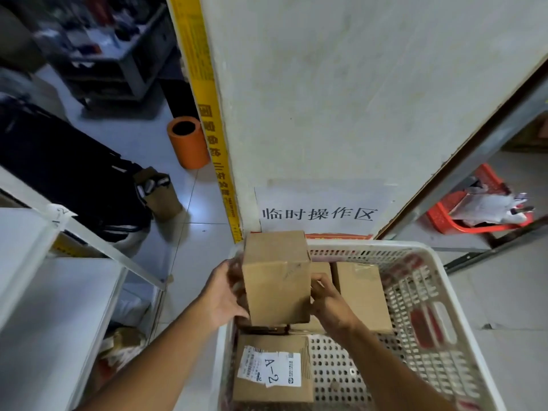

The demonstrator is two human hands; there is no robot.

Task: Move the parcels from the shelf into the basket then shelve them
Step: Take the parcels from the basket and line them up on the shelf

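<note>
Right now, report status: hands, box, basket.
Both hands, left and right, grip one box above the white basket. Labelled box lies underneath. Nothing blocking.

Dim, flat indoor light with a cool grey cast. Pale glare sits on the floor tiles [189, 203]. The top left corner is smeared with motion blur, and the wide lens bends straight edges outward. The label [271, 370] reads sharply; shadows are soft.
</note>
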